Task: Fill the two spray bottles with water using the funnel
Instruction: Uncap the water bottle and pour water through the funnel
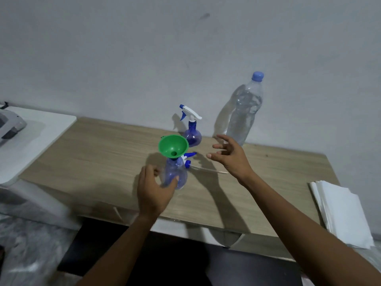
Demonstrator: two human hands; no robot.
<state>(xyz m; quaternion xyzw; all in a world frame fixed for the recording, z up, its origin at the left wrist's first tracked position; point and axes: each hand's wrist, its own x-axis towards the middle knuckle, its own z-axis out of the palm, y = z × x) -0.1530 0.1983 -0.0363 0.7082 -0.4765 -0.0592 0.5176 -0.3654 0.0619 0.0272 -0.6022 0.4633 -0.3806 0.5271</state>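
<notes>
Zero water poured so far, I'd guess. The left hand [152, 188] has its thumb and fingers curled round the near spray bottle [175, 174]. The green funnel [173, 146] is already seated in the neck just above those fingers, and the bottle's trigger head [188, 158] lies just past them. The right hand [228, 157] is spread and gripping nothing, with the capped water bottle [245, 112] just beyond its fingertips. The far spray bottle [192, 135], left of those fingertips, has its head on. Both fills look left to do.

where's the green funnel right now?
Head view, centre of the wooden table: the green funnel sits in the neck of the near spray bottle, which the left hand grips, just in front of the capped far spray bottle.
</notes>
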